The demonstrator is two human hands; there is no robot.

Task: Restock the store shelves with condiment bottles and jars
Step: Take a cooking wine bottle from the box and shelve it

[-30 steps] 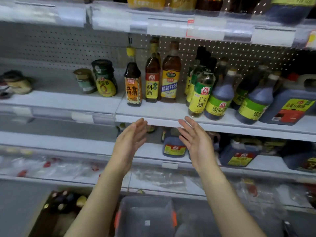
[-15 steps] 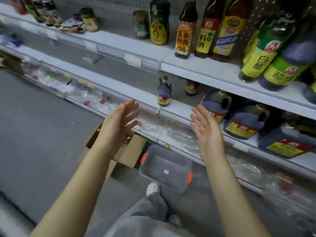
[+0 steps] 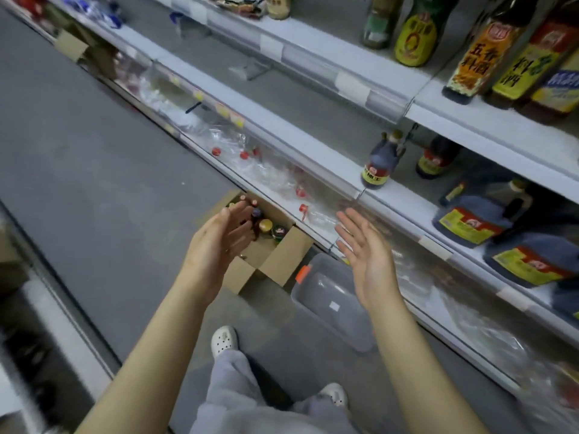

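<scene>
Stock for shelving: bottles and jars stand upright in an open cardboard box (image 3: 282,252) on the floor (image 3: 94,151), against the foot of the shelves (image 3: 313,142). In the box's far corner are 1 dark bottle (image 3: 256,214), 1 yellow-lidded jar (image 3: 265,226) and 1 dark-lidded jar (image 3: 279,230) just beside it. Red caps show past the left fingertips.

The left hand (image 3: 216,242) is above the box, palm turned inward, fingers straight and slightly apart, holding nothing. Contact with the bottle tops cannot be told. The right hand (image 3: 365,255) is raised to the right of the box, in front of the bottom shelf's front edge. Its palm faces left, its fingers are spread, and it holds nothing. The 2 palms face each other, well apart.

A clear plastic bin (image 3: 332,302) with an orange clip sits on the floor just right of the box.

On the middle shelf, 1 small dark bottle (image 3: 380,161) stands near the front edge, a 2nd bottle (image 3: 434,161) stands further back, and 2 large jugs (image 3: 470,220) with yellow and red labels stand to the right.

On the upper shelf, tall labelled bottles (image 3: 479,57) stand at the right end near the front edge, with 2 jars (image 3: 415,36) to their left.

White shoes (image 3: 224,339) and grey trousers (image 3: 232,386) show at the bottom edge.
</scene>
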